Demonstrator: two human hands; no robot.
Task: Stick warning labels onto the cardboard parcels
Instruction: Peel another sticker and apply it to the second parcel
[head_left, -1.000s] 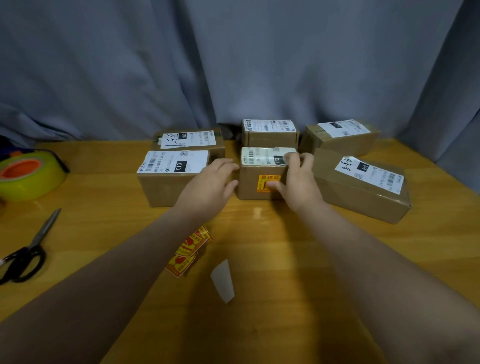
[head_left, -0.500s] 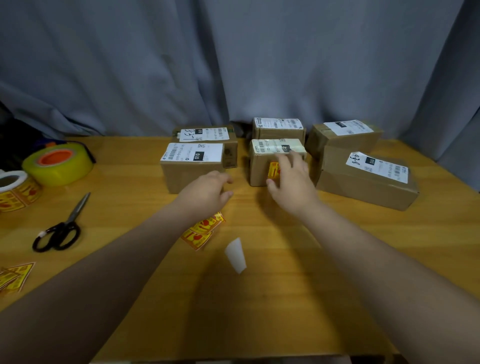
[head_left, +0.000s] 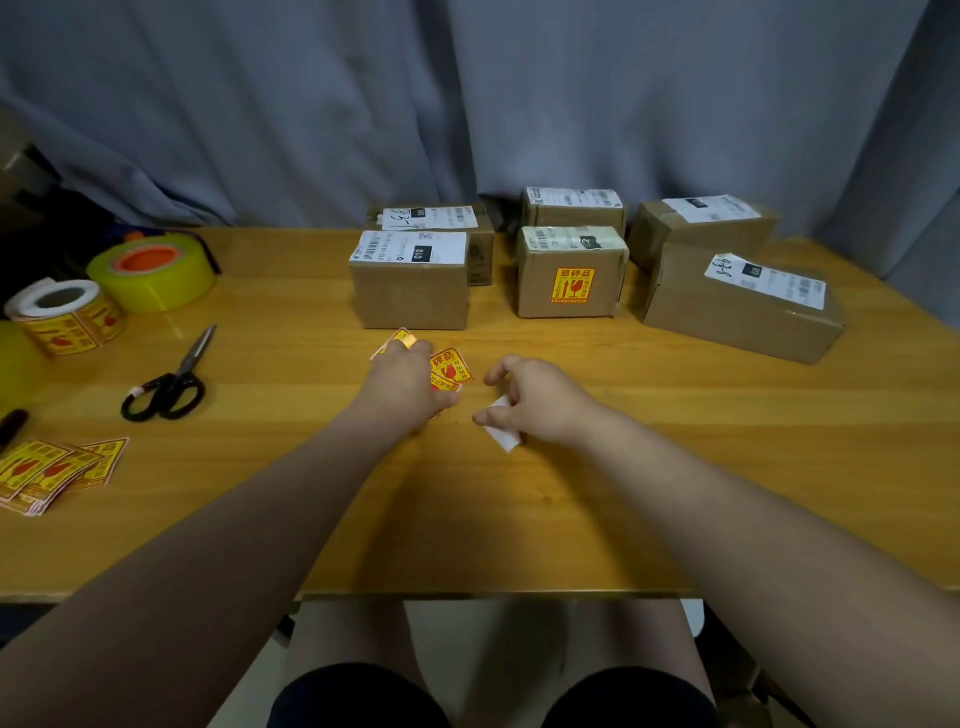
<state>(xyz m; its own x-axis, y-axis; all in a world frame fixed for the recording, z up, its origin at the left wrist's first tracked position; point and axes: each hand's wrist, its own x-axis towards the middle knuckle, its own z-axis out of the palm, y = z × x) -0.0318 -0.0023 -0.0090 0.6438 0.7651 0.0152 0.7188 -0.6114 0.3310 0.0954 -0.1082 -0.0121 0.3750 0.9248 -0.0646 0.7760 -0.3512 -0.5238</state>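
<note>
Wooden table (head_left: 623, 493) fills the view, with a grey curtain (head_left: 467, 93) hanging behind it. Five cardboard parcels stand at the far side: a long parcel (head_left: 737, 317) on the right, a front left parcel (head_left: 410, 296), a middle parcel (head_left: 570, 280) and two or three more behind them, all topped with white shipping labels. The middle parcel carries a yellow-and-red warning label (head_left: 572, 284) on its near face. At the left lie a yellow tape roll (head_left: 156, 280), a roll of warning labels (head_left: 67, 317), black-handled scissors (head_left: 171, 384) and a loose stack of labels (head_left: 52, 473). The left hand (head_left: 410, 384) rests on a small pile of cut labels (head_left: 451, 370) just before the front left parcel, fingers curled on one of them. The right hand (head_left: 540, 400) pinches a white backing slip (head_left: 504, 439) against the table.
</note>
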